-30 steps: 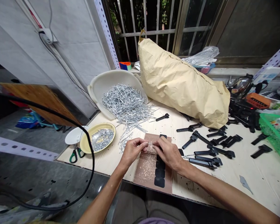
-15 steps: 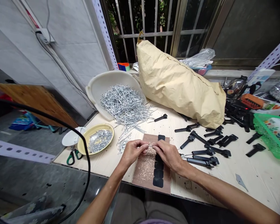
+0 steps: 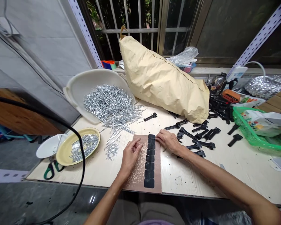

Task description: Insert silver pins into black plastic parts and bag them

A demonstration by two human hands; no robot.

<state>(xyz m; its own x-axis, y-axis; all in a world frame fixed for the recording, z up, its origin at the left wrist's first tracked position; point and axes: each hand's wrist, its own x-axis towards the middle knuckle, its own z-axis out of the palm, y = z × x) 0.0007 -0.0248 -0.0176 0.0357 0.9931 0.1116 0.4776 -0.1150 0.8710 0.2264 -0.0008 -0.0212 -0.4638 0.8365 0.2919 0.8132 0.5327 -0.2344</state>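
Note:
On the table lies a brown board (image 3: 137, 181) with a column of black rounded-square pads (image 3: 149, 174) and pale crumbs scattered beside them. My right hand (image 3: 169, 141) is at the top of this column, its fingers closed in a pinch on a thin metal pin (image 3: 154, 138), most of it hidden by the fingers. My left hand (image 3: 130, 154) hovers over the board's left side, fingers loosely curled, thumb and forefinger apart, with nothing visible in them. Small metal washers (image 3: 112, 151) lie loose to its left.
A tilted white basin (image 3: 77, 90) spills many metal pins (image 3: 110, 103). A yellow plate (image 3: 63, 156) of washers and green-handled scissors (image 3: 49, 171) are at left. Black plastic parts (image 3: 203, 143) lie to the right, near a green basket (image 3: 259, 137). A large paper sack (image 3: 164, 81) rests behind.
My hands have moved apart; before, they met over the board with a thin metal piece between them. My right hand is now at the top pads. The camera view has turned right.

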